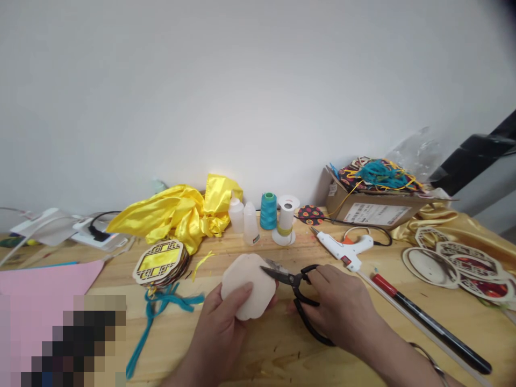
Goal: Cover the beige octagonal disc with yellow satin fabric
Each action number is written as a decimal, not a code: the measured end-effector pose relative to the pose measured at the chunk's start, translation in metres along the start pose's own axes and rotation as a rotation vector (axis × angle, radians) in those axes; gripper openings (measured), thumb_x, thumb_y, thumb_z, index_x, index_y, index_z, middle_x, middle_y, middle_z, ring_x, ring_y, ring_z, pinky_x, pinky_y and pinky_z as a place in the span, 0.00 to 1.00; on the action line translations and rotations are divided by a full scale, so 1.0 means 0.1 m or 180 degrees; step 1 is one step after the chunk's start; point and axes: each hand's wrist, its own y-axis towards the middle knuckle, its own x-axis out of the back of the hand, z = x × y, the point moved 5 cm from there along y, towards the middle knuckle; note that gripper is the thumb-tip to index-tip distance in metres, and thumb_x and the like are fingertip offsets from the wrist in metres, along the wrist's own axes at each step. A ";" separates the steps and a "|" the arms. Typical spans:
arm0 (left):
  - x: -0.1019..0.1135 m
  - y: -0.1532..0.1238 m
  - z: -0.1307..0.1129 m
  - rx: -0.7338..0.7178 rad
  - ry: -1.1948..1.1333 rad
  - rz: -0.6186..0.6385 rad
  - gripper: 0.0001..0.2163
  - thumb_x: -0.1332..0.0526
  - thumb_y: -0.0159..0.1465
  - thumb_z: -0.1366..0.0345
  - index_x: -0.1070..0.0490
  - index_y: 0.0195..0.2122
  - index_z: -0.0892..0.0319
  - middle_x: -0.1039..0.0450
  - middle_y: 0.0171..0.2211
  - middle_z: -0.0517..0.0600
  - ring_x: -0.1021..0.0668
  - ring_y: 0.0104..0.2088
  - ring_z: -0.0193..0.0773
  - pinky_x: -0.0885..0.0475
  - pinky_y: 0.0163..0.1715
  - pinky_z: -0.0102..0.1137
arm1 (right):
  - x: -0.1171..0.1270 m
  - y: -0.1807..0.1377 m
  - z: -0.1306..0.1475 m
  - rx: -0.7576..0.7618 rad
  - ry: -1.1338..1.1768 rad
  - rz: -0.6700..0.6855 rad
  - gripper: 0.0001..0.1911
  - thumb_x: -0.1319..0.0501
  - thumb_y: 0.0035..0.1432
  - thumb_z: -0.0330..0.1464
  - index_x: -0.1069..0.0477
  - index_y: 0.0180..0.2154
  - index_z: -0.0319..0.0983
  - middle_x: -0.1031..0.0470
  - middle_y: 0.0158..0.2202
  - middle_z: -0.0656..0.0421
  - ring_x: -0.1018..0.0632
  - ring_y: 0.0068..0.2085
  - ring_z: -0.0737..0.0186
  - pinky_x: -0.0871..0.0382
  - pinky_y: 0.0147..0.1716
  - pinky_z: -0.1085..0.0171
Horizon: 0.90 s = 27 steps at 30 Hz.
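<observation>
My left hand (pixel 228 317) grips a pale, scallop-edged card piece (pixel 245 279), thumb on top and fingers underneath. In my right hand (pixel 338 301) is a pair of black-handled scissors (pixel 296 280), their blades parted at the card's upper right edge. Whether the blades touch the card I cannot tell. To the left lies a stack of wooden lattice frames (pixel 161 263) with yellow fabric in the top one and a teal tassel (pixel 173 298) beside it.
Behind stand squeeze bottles (pixel 250 226), a teal thread cone (pixel 268 210) and a white spool (pixel 286 217), with yellow satin (pixel 185 209) to their left. A glue gun (pixel 342 247), a black marker (pixel 435 325), lattice pieces (pixel 467 263) and a cardboard box (pixel 371 209) lie rightward.
</observation>
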 end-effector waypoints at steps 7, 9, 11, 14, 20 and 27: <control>0.00 0.01 0.02 0.0023 0.0049 0.0039 0.20 0.34 0.52 0.72 0.28 0.48 0.68 0.20 0.32 0.58 0.19 0.32 0.47 0.24 0.28 0.32 | -0.03 0.01 -0.01 -0.0088 0.0005 0.0453 0.11 0.38 0.49 0.40 0.29 0.27 0.38 0.25 0.27 0.56 0.25 0.29 0.58 0.43 0.26 0.63; 0.00 0.01 0.03 0.0037 0.0033 0.0019 0.22 0.34 0.52 0.72 0.28 0.49 0.68 0.20 0.32 0.57 0.19 0.31 0.47 0.23 0.29 0.33 | -0.03 0.01 -0.02 -0.0093 0.0017 0.0507 0.12 0.38 0.49 0.42 0.28 0.27 0.39 0.25 0.27 0.56 0.25 0.29 0.57 0.43 0.27 0.63; 0.00 0.01 0.03 0.0056 0.0026 0.0025 0.22 0.34 0.52 0.72 0.29 0.50 0.67 0.19 0.32 0.57 0.19 0.32 0.46 0.23 0.30 0.33 | -0.03 0.01 -0.02 -0.0108 0.0031 0.0544 0.14 0.39 0.50 0.44 0.28 0.27 0.39 0.25 0.27 0.56 0.25 0.30 0.57 0.42 0.27 0.63; -0.01 0.01 0.04 0.0052 0.0038 0.0064 0.20 0.35 0.54 0.72 0.29 0.50 0.67 0.19 0.32 0.57 0.19 0.33 0.46 0.23 0.31 0.33 | -0.04 0.01 -0.02 -0.0149 0.0032 0.0572 0.16 0.38 0.50 0.46 0.28 0.28 0.38 0.25 0.28 0.56 0.25 0.31 0.56 0.42 0.27 0.62; 0.00 -0.01 0.02 0.0039 0.0109 0.0011 0.19 0.34 0.53 0.71 0.27 0.47 0.68 0.19 0.30 0.56 0.19 0.32 0.46 0.24 0.32 0.32 | -0.08 -0.01 -0.02 -0.0087 -0.0052 0.0448 0.13 0.34 0.46 0.42 0.28 0.28 0.38 0.25 0.27 0.56 0.25 0.30 0.55 0.41 0.27 0.62; -0.03 -0.02 0.01 0.0046 0.0058 0.0057 0.22 0.34 0.52 0.70 0.28 0.49 0.68 0.19 0.32 0.58 0.19 0.34 0.50 0.23 0.36 0.39 | -0.08 0.01 -0.03 -0.0113 0.0008 0.0476 0.13 0.34 0.47 0.41 0.28 0.27 0.38 0.25 0.26 0.56 0.25 0.29 0.57 0.42 0.27 0.64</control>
